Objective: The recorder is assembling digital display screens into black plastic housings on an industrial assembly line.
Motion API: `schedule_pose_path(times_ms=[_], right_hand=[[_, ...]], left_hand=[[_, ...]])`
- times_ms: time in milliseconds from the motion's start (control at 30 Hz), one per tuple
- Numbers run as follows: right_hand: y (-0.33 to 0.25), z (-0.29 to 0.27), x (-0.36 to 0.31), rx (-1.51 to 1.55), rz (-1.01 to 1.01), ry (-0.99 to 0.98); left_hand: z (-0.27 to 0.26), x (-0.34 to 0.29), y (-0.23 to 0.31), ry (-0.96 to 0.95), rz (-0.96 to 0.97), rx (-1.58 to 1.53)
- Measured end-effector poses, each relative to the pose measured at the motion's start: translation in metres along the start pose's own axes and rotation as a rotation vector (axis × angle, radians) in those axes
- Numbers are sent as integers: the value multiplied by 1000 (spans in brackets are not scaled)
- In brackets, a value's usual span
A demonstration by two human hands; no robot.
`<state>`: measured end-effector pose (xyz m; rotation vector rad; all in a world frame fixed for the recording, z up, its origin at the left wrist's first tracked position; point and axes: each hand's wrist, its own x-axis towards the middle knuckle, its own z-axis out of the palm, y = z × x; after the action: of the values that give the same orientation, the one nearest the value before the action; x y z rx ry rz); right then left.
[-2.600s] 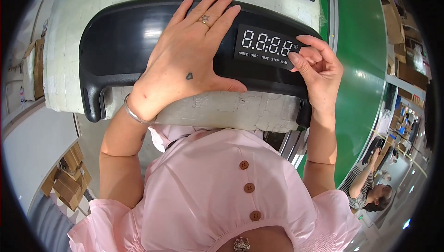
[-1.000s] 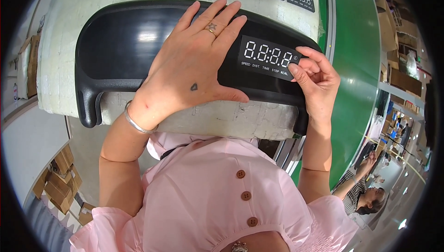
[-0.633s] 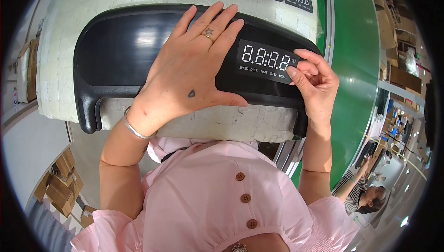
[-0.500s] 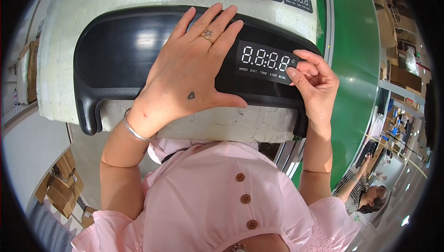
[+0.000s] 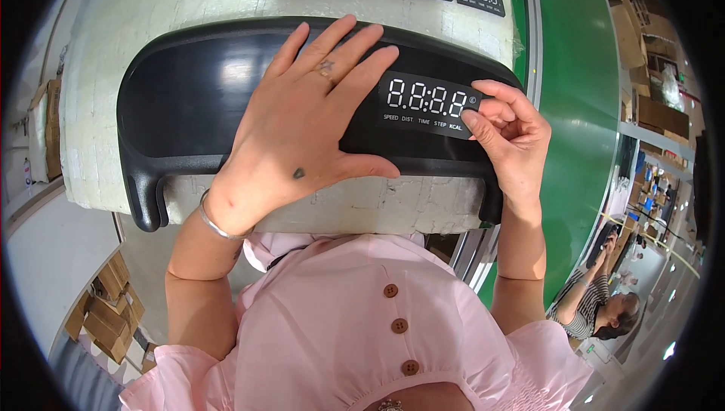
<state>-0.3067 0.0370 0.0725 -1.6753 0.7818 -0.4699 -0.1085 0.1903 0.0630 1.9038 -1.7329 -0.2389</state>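
Left hand (image 5: pixel 306 116) is resting, fingers spread, on black console housing (image 5: pixel 192 101); right hand (image 5: pixel 512 135) is pinching display overlay (image 5: pixel 424 106) by its right end, over housing's right half. Keeping it parallel is likely preventing skew.

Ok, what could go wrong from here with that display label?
The display label could end up crooked, since the right hand pinches only its right end. The black housing might shift if the left hand, spread across its glossy face, slips.
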Motion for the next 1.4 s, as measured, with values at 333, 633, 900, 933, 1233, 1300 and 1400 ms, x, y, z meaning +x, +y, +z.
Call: schedule_pose_path(times_ms=[333, 633, 900, 933, 1233, 1300, 1400], right_hand=[[2, 2, 1, 16, 25, 16], [0, 22, 1, -234, -73, 212], [3, 27, -1, -326, -132, 280], [3, 27, -1, -335, -145, 282], [2, 32, -2, -417, -164, 333], [1, 33, -1, -421, -157, 342], [-1, 33, 0, -426, -147, 346]], left_hand=[[-8, -6, 4, 30, 21, 32], [-8, -2, 6, -17, -3, 36], [-8, -1, 6, -42, -30, 56], [-8, -1, 6, -43, -26, 48], [-9, 0, 4, -83, -24, 76], [-9, 0, 3, -88, -23, 74], [-8, 0, 2, -87, -12, 67]])
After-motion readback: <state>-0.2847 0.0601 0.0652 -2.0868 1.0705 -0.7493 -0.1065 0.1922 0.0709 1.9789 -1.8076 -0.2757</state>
